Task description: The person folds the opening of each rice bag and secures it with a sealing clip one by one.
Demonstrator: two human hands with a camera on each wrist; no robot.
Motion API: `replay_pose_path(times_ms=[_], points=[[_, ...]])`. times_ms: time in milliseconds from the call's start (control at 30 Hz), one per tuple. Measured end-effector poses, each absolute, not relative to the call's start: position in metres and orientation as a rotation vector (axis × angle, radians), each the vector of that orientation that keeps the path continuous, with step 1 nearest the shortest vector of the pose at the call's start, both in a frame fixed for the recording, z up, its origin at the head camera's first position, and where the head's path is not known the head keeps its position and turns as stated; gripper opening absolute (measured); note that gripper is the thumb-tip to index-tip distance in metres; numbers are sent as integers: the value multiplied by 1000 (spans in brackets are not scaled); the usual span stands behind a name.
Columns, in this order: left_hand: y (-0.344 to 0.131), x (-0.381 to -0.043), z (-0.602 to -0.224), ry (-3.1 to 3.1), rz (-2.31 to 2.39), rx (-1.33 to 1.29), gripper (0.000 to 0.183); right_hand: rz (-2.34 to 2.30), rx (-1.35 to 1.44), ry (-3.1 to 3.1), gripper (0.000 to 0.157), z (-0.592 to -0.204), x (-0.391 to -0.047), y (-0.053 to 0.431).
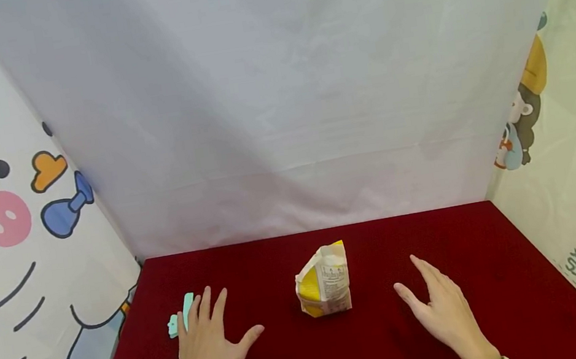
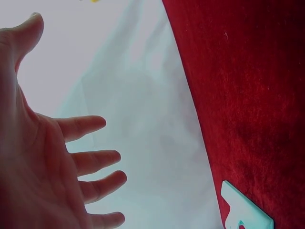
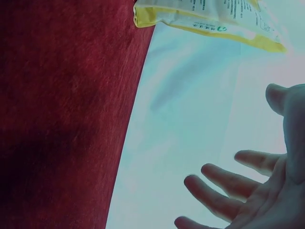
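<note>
A white and yellow paper-like bag (image 1: pixel 331 281) with printed text stands upright in the middle of the dark red tabletop, its top slanted and creased. My left hand (image 1: pixel 207 350) is spread to the left of it, holding nothing. Just beyond those fingers lies a mint-green plastic piece (image 1: pixel 187 303), partly hidden by them; the left wrist view shows part of its flat, angled body (image 2: pixel 245 210). To the right of the bag, my right hand (image 1: pixel 444 311) hovers with fingers extended and thumb apart, nothing in it. The right wrist view catches the bag's lower part (image 3: pixel 214 19), away from the fingers.
The red cloth-like tabletop (image 1: pixel 384 339) ends at a pale back curtain (image 1: pixel 311 108). Printed hangings flank it: a cartoon duck-like figure (image 1: pixel 6 218) at left, lettering and a small figure (image 1: pixel 521 113) at right.
</note>
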State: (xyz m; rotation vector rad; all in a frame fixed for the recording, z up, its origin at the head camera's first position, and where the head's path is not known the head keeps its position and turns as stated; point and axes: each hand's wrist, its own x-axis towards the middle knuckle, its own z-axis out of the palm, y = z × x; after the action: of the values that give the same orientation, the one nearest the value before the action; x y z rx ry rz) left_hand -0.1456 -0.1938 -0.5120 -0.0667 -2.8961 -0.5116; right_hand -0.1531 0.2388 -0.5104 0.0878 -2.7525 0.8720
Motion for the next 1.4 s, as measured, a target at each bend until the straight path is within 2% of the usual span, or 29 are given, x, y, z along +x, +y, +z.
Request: replay_pose_path(times_ms=[467,733,867,1067,1400], points=[[-194,-147,-515,-2895,-542,-81,104,939,127,-2563,67,-518,-155,228],[-192,-146,-515,-2890,-556,-107,96,1037,184,-2397,50,-517,-159,223],[-191,-145,-516,-2890,-549,-111,99,1056,205,-2377,46,-517,-160,220],[-190,-146,-517,-2881,-547,-120,99,1090,214,-2371,43,-515,-160,217],[-181,-146,-514,-2874,-558,-163,88,1145,230,-2369,42,-512,-162,215]])
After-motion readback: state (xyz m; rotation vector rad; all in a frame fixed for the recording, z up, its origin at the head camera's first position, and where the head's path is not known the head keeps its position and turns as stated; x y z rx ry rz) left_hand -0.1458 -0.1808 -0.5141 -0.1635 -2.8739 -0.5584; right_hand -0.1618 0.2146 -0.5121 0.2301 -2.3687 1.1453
